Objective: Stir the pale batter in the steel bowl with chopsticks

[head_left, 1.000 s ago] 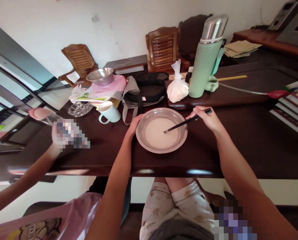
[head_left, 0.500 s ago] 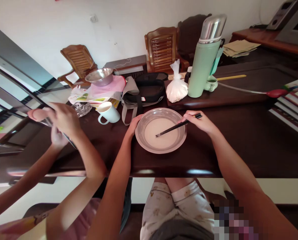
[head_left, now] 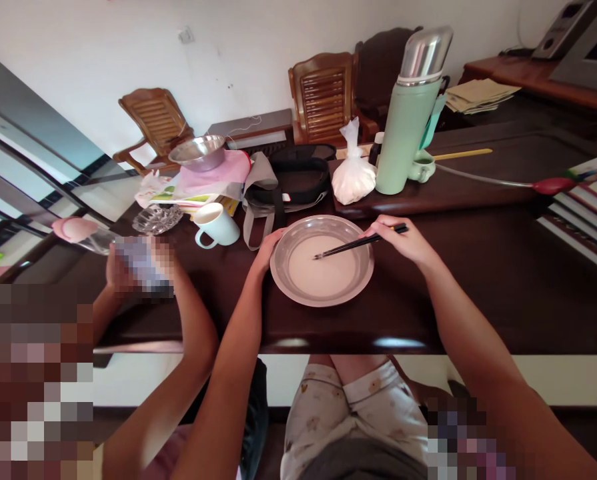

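Observation:
A round metal bowl [head_left: 323,301] rests on the dark table in front of me, with a milky white liquid [head_left: 321,279] inside. My left hand [head_left: 269,247] grips the bowl's left side; some of its fingers are hidden behind the rim. Closed around black chopsticks [head_left: 349,247], my right hand [head_left: 399,239] is at the bowl's right edge. The chopsticks slant down to the left, and their tips dip into the liquid. A white mug [head_left: 217,227] stands left of the bowl, and a tied plastic bag of white powder [head_left: 354,180] sits behind it.
Left of me, another person's hands hold a blurred object. A green thermos [head_left: 408,137] stands behind the bowl on the right. Beyond the mug are a glass dish [head_left: 157,219], a second metal bowl [head_left: 198,155] and a grey-black bag [head_left: 288,183]. Books [head_left: 585,233] are stacked far right.
The chopstick tips have moved up toward the far side of the liquid, and my right hand has shifted slightly. My left hand stays on the bowl. The other person's hands have lowered.

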